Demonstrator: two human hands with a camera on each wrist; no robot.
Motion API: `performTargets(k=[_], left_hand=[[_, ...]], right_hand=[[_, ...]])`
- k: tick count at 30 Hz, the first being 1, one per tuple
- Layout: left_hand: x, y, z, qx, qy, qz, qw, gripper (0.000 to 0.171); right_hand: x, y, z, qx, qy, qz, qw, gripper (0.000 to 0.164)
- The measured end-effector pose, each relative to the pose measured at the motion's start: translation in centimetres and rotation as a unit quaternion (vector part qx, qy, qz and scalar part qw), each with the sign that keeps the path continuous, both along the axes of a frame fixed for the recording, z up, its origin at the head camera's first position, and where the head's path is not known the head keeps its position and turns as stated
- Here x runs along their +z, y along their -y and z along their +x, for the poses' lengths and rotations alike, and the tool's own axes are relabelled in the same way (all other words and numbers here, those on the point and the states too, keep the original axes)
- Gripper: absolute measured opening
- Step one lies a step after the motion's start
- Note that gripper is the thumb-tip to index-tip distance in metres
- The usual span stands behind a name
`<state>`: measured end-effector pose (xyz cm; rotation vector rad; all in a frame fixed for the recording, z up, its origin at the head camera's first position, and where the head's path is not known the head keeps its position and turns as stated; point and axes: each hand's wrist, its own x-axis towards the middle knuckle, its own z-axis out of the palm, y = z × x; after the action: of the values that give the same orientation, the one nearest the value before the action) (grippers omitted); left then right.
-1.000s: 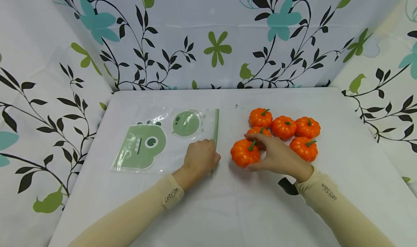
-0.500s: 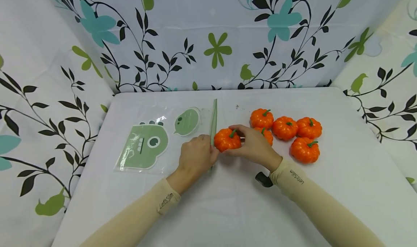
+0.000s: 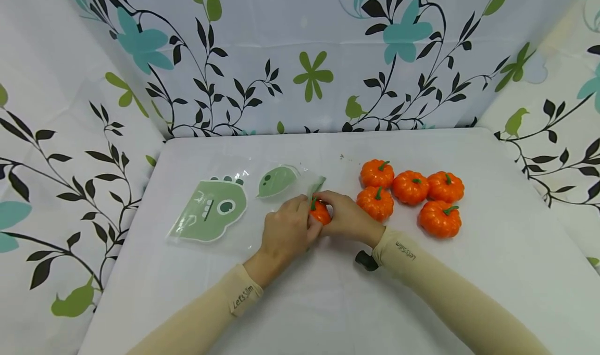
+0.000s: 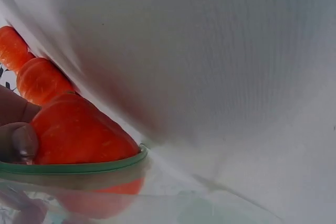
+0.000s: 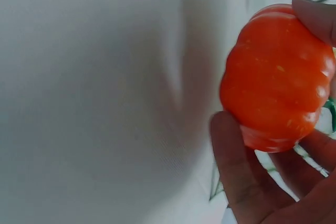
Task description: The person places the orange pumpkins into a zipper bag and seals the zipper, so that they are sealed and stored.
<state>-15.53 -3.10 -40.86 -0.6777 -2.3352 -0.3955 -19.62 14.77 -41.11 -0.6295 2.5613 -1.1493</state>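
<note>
Both hands work close together a little left of the tabletop's middle. The left hand [image 3: 287,230] has its fingers curled on the open end of a clear bag [image 3: 257,220], at the green strip [image 3: 317,184] that edges it. The right hand [image 3: 346,217] is clamped on an orange pumpkin [image 3: 320,213], thumb on one side and fingers on the other, and holds it at the bag's mouth, between the two hands. In the left wrist view the pumpkin stands against the green rim, with some orange showing through the plastic below; how far inside it sits, I cannot tell.

The bag lies towards the tabletop's left edge, its green-strip end facing right. It carries a printed large green dinosaur face [image 3: 213,212] and a smaller green head [image 3: 277,181].

Five more orange pumpkins [image 3: 410,187] with green stems sit in a close cluster on the tabletop [image 3: 323,313], towards its far right corner; one of them lies nearer the near edge than the rest. A patterned curtain [image 3: 262,32] with dark leaves and teal flowers hangs beyond the far edge. Cream sleeves [image 3: 436,282] cover both arms.
</note>
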Motion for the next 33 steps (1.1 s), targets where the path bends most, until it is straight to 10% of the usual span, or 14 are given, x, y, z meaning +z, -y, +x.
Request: performTargets(k=[6,16,26,33], left_hand=[[-0.2,0.0,0.3,-0.017,-0.025,0.007,0.9995,0.015],[-0.3,0.5,0.6,-0.021,-0.037,-0.006,0.9991,0.021],[-0.7,0.2,0.6,-0.032,-0.044,0.006,0.9985,0.010],[-1.1,0.5,0.7,-0.032,-0.060,0.016,0.9976,0.009]], right_hand=[[-0.7,0.5,-0.2,0.025,-0.020,-0.017,0.999,0.057],[-0.6,0.4,-0.3,-0.077,0.034,-0.051,0.995,0.077],[-1.2,2.3,0.0,-0.029,-0.060,-0.025,0.997,0.073],[-1.4,1.8,0.0,-0.044,0.060,-0.136,0.988,0.073]])
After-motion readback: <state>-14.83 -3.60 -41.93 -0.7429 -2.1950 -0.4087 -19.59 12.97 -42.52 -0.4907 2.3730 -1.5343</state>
